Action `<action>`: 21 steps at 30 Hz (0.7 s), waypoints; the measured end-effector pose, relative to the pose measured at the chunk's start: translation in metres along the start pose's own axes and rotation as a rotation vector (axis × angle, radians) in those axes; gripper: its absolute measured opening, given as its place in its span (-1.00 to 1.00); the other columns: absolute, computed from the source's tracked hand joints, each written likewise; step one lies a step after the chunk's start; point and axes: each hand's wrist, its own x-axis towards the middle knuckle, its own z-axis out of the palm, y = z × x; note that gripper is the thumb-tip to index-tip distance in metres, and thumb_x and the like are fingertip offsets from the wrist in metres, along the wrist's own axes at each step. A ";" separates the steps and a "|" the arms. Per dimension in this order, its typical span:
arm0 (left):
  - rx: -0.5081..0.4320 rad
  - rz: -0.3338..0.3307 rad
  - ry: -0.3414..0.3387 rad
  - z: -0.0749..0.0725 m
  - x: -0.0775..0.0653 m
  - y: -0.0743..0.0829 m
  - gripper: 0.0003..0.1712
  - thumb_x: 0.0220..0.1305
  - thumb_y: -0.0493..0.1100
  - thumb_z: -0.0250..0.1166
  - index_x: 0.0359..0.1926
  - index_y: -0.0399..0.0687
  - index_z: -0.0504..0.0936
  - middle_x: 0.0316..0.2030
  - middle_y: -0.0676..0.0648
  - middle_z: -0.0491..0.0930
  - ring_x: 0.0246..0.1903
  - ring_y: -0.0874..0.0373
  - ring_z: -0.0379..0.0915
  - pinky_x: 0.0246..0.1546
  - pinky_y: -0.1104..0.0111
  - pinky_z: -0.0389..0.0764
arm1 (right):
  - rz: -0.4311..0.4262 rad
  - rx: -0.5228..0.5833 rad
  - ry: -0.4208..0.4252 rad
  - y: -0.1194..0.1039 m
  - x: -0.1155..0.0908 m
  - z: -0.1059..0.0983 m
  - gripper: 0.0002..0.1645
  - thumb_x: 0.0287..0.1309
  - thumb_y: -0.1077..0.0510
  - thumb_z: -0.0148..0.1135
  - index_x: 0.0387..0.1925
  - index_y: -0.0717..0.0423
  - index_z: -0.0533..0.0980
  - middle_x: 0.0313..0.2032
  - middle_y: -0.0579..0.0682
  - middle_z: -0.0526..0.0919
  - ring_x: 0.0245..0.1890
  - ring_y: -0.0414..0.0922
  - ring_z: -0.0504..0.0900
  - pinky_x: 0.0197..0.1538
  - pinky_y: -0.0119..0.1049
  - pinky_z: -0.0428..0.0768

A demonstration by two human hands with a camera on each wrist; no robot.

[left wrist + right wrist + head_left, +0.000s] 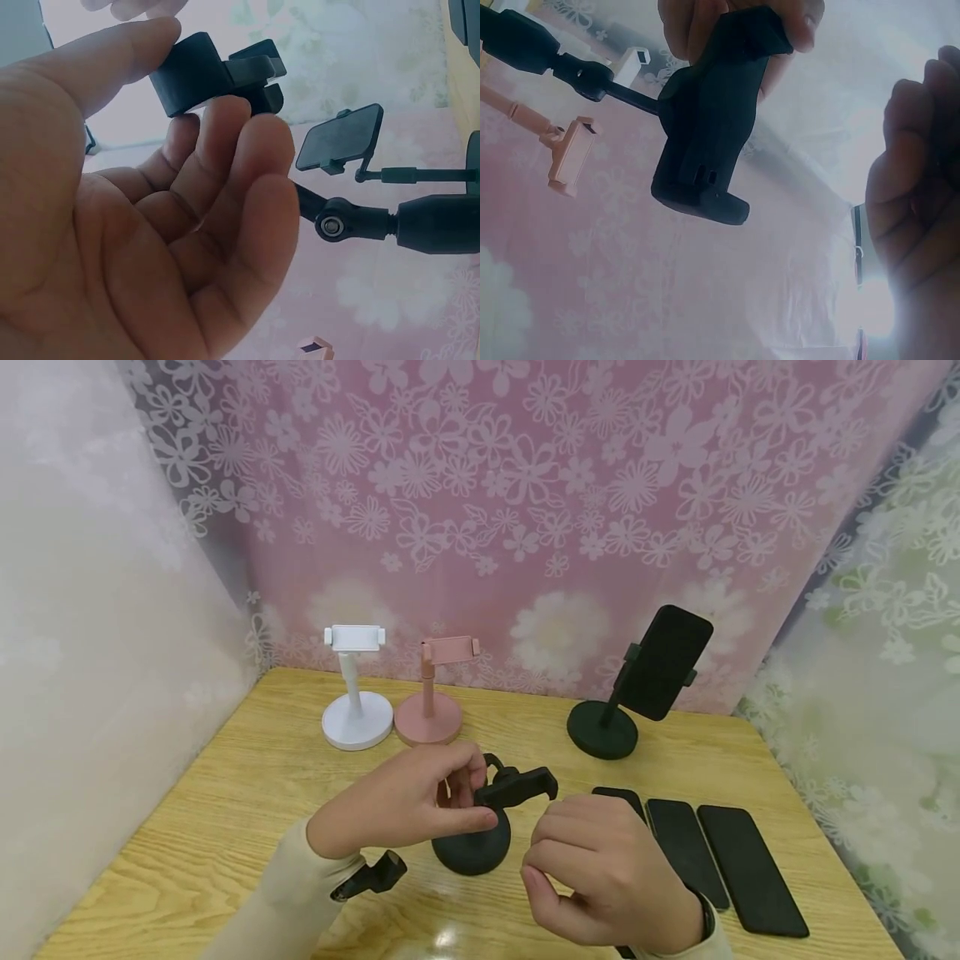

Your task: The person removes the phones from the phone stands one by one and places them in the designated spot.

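A black phone stand (467,853) with a round base stands on the table in front of me. My left hand (420,797) pinches one end of its clamp (517,787) between thumb and fingers. The left wrist view shows the thumb pressed on the clamp's block-like end (191,75), with fingertips beneath it. Nothing sits in the clamp, and its hooked free end points toward my right hand (600,868). That hand hovers just right of the stand, fingers loosely curled and holding nothing. In the right wrist view it sits apart from the clamp.
Black phones (753,868) lie side by side at the right, one partly behind my right hand. Farther back stand a white phone stand (357,722), a pink phone stand (429,718) and a dark stand (602,731) bearing a phone (666,662). A floral curtain (525,527) hangs behind.
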 end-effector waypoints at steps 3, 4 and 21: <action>0.032 0.018 0.011 -0.001 -0.001 -0.001 -0.68 0.31 0.13 0.47 -0.24 0.17 0.50 -0.44 0.21 0.55 -0.46 0.31 0.50 -0.40 0.39 0.59 | -0.005 -0.004 0.001 0.001 0.001 0.001 -0.55 0.45 0.16 0.01 -0.62 -0.08 0.51 -0.62 -0.23 0.41 -0.63 -0.36 0.30 -0.48 -0.60 0.29; 0.040 0.023 0.016 -0.001 -0.001 -0.001 -0.68 0.30 0.13 0.47 -0.26 0.17 0.50 -0.45 0.21 0.55 -0.48 0.32 0.50 -0.41 0.39 0.58 | -0.006 -0.005 0.001 0.001 0.001 0.002 -0.55 0.46 0.16 0.01 -0.62 -0.08 0.51 -0.62 -0.23 0.41 -0.63 -0.36 0.29 -0.48 -0.60 0.28; 0.125 0.044 0.021 0.000 -0.001 -0.001 -0.64 0.25 0.23 0.47 -0.31 0.22 0.51 -0.57 0.24 0.45 -0.59 0.36 0.38 -0.51 0.45 0.46 | 0.010 -0.003 -0.013 0.000 0.001 0.007 -0.55 0.46 0.16 0.01 -0.62 -0.09 0.51 -0.63 -0.24 0.40 -0.63 -0.37 0.29 -0.48 -0.59 0.27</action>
